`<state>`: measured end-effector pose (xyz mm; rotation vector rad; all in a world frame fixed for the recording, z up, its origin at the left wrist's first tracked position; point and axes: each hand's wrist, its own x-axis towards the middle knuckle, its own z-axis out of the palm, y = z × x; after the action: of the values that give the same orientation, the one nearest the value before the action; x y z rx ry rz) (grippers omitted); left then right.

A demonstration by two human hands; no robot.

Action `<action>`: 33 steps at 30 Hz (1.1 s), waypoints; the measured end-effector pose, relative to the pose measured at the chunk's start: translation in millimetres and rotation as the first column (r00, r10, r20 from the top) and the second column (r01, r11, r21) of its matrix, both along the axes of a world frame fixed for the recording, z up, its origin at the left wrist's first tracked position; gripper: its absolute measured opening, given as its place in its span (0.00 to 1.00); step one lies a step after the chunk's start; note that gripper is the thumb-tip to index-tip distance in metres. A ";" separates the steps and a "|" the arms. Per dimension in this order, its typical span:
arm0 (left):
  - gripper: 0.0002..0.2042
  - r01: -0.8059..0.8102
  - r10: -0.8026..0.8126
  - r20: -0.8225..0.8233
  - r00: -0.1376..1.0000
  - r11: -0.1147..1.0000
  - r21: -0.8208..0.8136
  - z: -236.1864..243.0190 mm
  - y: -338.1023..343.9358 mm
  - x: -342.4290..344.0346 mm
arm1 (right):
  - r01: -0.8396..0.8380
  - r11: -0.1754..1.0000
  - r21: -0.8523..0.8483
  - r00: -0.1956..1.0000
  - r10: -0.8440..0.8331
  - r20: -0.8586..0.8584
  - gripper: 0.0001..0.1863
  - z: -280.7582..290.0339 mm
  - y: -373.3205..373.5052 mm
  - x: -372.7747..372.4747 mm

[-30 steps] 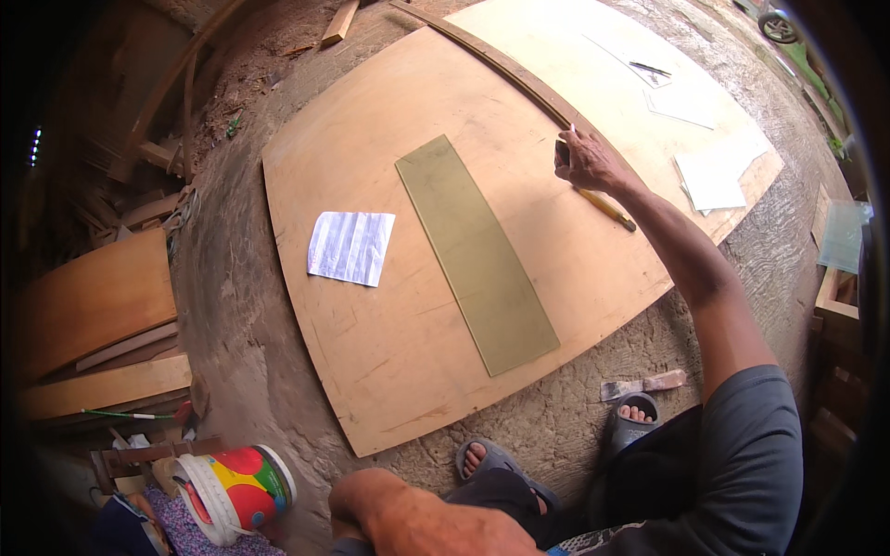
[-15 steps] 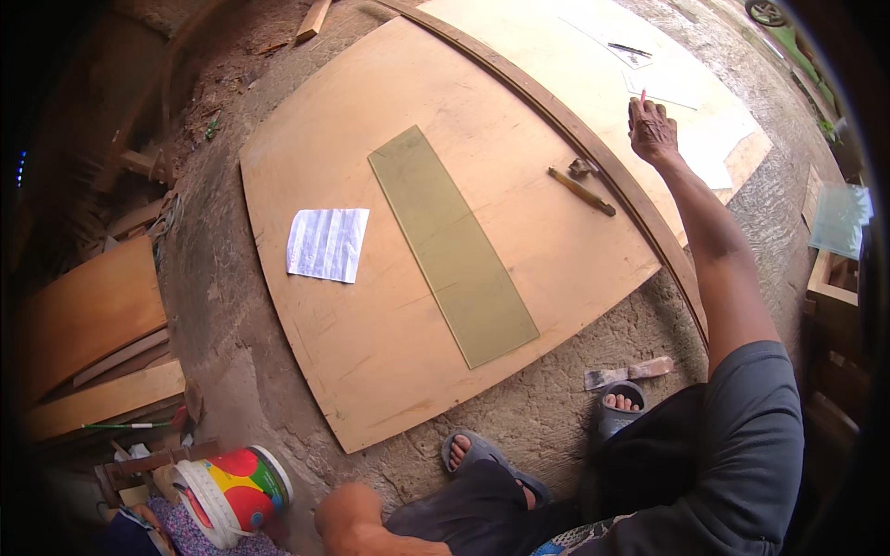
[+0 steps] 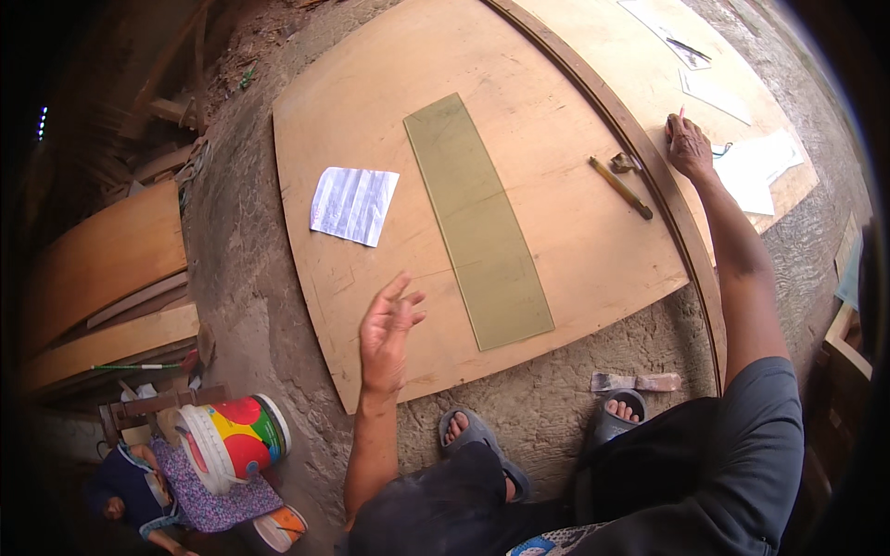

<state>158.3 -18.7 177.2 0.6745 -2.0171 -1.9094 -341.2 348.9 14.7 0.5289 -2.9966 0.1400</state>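
Note:
My left hand (image 3: 385, 338) is raised over the near left part of a plywood board (image 3: 343, 287), fingers apart and holding nothing. To its right a long greenish glass strip (image 3: 482, 227) lies on the board, and beyond it a creased lined paper sheet (image 3: 355, 206). My right hand (image 3: 690, 148) is closed at the far right, over a second pale board (image 3: 640, 88). A thin pink-tipped stick, like a pen or pencil, pokes out of its fingers. White paper pieces (image 3: 756, 176) lie beside that hand.
A long wooden strip (image 3: 640, 144) runs between the boards. Near it lie a yellowish bar-shaped tool (image 3: 621, 188) and a small dark lump (image 3: 625, 162). A scraper-like tool (image 3: 636, 382) rests by my foot. At left are a colourful bucket (image 3: 246, 435), stacked planks (image 3: 111, 269) and a partly seen person (image 3: 130, 491).
My left hand has risen from the lower edge to over the board, its fingers spreading. My right hand has moved nearer, toward the wooden strip. The whole view has shifted.

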 end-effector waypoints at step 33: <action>0.32 -0.018 -0.174 0.261 0.950 0.800 0.599 -143.0 79.9 -5.7 | -0.409 0.897 -0.168 0.691 0.425 0.585 0.13 69.8 -64.7 237.6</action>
<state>152.6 61.2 34.2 1.1068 -1.5797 -2.6690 -103.6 284.2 84.4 1.4172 -3.3956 0.4658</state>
